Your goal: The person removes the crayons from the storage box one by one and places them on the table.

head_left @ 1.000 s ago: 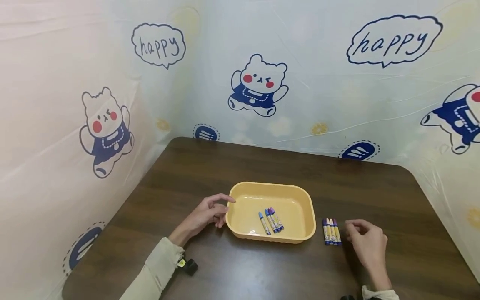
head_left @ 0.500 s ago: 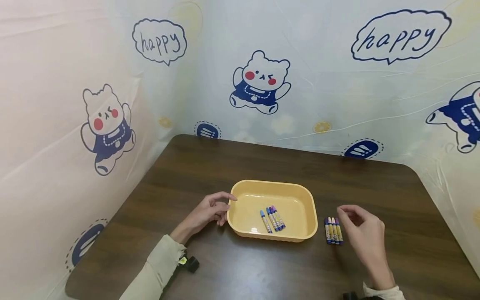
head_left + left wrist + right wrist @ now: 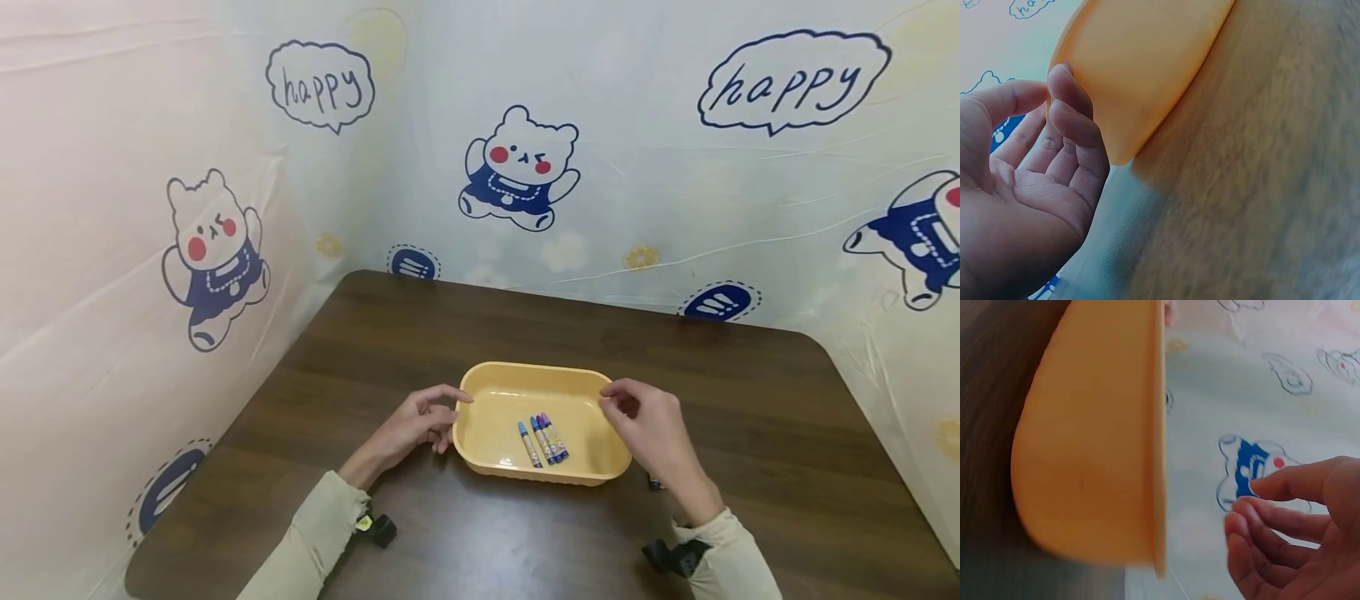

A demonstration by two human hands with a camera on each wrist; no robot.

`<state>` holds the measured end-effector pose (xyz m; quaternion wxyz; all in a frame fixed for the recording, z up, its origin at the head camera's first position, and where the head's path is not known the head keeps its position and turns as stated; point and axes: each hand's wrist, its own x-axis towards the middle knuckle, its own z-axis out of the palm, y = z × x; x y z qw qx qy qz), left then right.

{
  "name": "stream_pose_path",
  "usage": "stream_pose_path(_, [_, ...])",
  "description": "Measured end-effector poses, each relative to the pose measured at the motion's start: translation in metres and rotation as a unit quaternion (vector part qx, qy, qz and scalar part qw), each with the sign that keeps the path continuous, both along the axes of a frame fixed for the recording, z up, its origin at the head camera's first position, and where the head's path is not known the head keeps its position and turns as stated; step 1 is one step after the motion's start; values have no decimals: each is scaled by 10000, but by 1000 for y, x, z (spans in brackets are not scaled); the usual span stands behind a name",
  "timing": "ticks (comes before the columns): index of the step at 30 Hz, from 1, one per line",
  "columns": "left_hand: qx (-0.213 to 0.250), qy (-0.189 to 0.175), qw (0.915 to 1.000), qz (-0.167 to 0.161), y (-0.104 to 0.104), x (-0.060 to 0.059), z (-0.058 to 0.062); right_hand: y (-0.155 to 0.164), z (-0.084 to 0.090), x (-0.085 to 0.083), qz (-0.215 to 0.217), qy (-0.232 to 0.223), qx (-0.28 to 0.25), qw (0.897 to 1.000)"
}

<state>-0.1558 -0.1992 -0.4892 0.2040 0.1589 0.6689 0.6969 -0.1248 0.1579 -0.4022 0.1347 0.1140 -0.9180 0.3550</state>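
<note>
The left hand (image 3: 411,427) pinches the yellow tray (image 3: 525,477) by its rim, lower centre; the right hand (image 3: 649,421), fingers loosely curled, hovers at its right edge, mostly hiding a blue-ended object (image 3: 656,483). Crayons (image 3: 541,440) lie inside. Printed bear (image 3: 922,236) cropped, right.

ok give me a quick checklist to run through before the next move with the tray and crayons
1. Left hand steadying the tray: ok, it pinches the rim at the left end.
2. Right hand free: ok, nothing shows between its fingertips.
3. Right hand clear of the rim: ok, a gap shows in the right wrist view.
4. Crayons within the tray walls: ok.
5. Outside crayon end in full view: not ok, the right arm partly hides that spot.
</note>
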Motion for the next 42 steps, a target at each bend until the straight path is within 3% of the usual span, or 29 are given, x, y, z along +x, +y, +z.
stream_pose_path(4, [-47, -58, 10000, 19, 0, 1, -1, -22, -11, -9, 300, -532, 132, 9980])
stream_pose_path(13, [-90, -31, 10000, 27, 1, 0, 1, -47, -51, -18, 413, -1533, 774, 9843])
stream_pose_path(24, [36, 130, 9996, -236, 9, -1, -2, -41, -56, -11, 352, -1703, 1181, 9776])
stream_pose_path(42, [-172, -30, 9998, 45, 1, 1, 3, -51, -57, -17, 876, -1808, 770, 9766])
